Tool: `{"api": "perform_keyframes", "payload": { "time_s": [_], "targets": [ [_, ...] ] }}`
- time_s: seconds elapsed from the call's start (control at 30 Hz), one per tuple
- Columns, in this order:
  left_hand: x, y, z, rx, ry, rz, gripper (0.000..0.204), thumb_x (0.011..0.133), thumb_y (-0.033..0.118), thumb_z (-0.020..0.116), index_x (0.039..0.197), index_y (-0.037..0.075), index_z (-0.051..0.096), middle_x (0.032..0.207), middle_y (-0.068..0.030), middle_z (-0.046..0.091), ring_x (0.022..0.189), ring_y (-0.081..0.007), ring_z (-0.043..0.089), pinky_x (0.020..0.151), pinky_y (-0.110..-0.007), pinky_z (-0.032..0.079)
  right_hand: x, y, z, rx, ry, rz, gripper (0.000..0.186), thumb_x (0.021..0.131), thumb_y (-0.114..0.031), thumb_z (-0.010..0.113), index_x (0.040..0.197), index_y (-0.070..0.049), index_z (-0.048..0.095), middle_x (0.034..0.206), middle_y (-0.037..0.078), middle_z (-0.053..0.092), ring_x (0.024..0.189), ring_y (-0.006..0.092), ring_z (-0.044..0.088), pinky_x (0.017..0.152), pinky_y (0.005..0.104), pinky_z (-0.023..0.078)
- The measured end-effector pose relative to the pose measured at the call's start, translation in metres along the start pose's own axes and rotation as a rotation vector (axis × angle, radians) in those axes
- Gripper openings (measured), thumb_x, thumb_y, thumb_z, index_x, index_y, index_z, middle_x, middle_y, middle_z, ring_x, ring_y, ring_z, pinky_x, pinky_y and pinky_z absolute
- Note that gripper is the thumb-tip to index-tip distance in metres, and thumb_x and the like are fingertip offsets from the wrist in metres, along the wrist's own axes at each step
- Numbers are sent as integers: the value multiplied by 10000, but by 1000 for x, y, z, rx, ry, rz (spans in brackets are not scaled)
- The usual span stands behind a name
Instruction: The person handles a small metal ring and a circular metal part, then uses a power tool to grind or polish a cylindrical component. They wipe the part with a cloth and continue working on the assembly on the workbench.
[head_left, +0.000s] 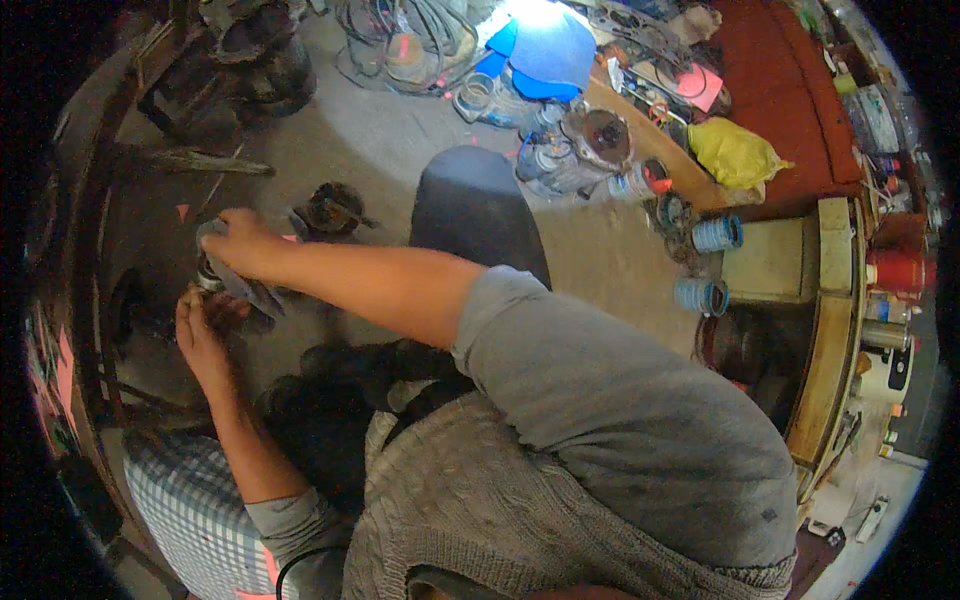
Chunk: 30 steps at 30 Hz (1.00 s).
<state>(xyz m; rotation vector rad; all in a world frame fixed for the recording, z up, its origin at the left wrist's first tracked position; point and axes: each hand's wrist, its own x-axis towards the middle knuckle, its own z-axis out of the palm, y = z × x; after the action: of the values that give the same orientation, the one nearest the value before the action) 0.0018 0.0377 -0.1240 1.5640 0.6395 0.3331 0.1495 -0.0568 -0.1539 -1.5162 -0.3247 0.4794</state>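
Both arms reach to the left, where my hands are close together over the floor. My right hand (245,248) is closed on a grey cloth (262,298) that hangs down beside it. Just below, my left hand (204,335) has its fingertips on a small round metal part (208,275). The cloth and fingers cover some of that part, so its exact kind does not show. A dark, greasy-looking round metal piece (335,208) lies on the floor to the right of my hands.
A large dark metal housing (262,70) stands at the far left, near a wooden strip (200,160). Coiled cables (405,45), a blue cloth (552,55) and a motor-like metal body (600,138) are at the back. Blue tins (700,295) and a yellow bag (735,155) are right.
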Motion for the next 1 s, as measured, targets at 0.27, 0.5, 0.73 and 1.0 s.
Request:
{"api": "perform_keyframes", "payload": {
  "time_s": [0.27,0.5,0.73,1.0],
  "targets": [
    [4,3,-2,-184,205,-196,618,1047,534,524,1415,38,521,1302,-185,632,1115,-316,662,911,-455,560,-17,-33,-4,68,-4,48,434,837,-189,753,1202,18,645,1080,208,718,970,324,705,872,421,555],
    [-3,25,9,-742,62,-305,652,1036,601,500,1444,94,521,1406,-115,601,1303,-297,564,1085,-474,457,-43,-44,21,-196,-124,-331,439,793,-125,759,1224,-115,676,1138,228,684,1078,396,676,937,455,546],
    [-19,32,7,-716,28,-221,567,1085,499,452,1498,110,473,1494,-100,533,1383,-290,509,1147,-467,425,-53,-49,18,-507,-143,-550,345,859,-200,736,1198,-143,705,1271,186,583,1211,422,572,1030,528,468],
    [-13,29,-15,-840,82,-299,563,1099,494,370,1494,102,455,1476,-155,526,1355,-335,522,1136,-479,440,-69,-30,18,-225,-378,-938,396,901,-250,701,1286,-160,702,1471,223,508,1358,428,486,1130,552,394]
  ]
}}
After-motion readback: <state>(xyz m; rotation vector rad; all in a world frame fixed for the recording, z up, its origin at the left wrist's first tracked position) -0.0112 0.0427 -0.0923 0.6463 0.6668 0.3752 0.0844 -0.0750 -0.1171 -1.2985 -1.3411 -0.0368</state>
